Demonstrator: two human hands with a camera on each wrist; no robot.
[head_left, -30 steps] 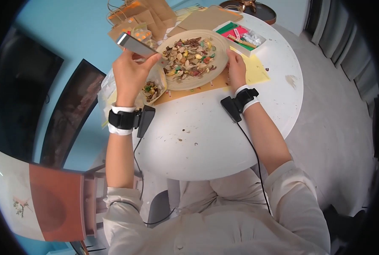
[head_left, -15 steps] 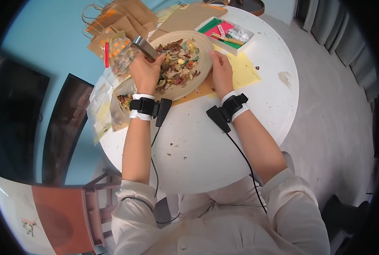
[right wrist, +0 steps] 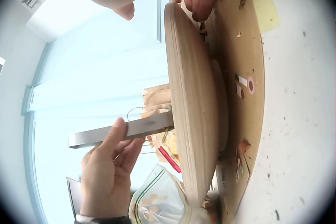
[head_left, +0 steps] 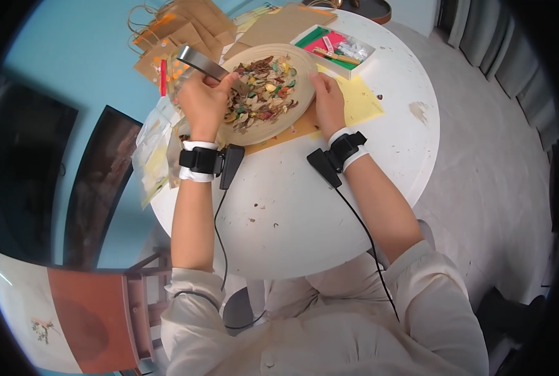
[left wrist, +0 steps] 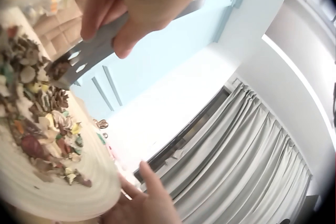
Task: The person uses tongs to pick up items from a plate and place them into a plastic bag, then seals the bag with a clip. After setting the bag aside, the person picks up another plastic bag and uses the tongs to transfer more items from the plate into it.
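Observation:
My left hand (head_left: pixel 201 106) grips metal tongs (head_left: pixel 199 64) between thumb and fingers. Their tips reach into the dried petals and leaves (left wrist: pixel 50 124) heaped on a round wooden plate (right wrist: pixel 191 113). In the left wrist view the slotted tong ends (left wrist: pixel 86 56) sit right at a brown piece in the heap. My right hand (head_left: pixel 329 106) is at the plate's right rim; in the right wrist view its fingers (right wrist: pixel 202 3) reach the rim's underside, with the thumb standing apart. The plate stands on its foot on brown card (right wrist: pixel 244 124).
A clear zip bag (right wrist: pixel 157 198) lies left of the plate, beside another bag with a red slider (right wrist: pixel 169 160). Paper bags (head_left: pixel 185 25) stand at the back left. A white box (head_left: pixel 336 47) holds colourful items. Yellow paper (head_left: pixel 358 103) lies right; scraps dot the white table (head_left: pixel 292 219).
Since half a second ago, my left hand and the tongs have shifted slightly left, the tongs lying flatter. The right hand stays at the plate's rim. The head view has shifted since the first frame.

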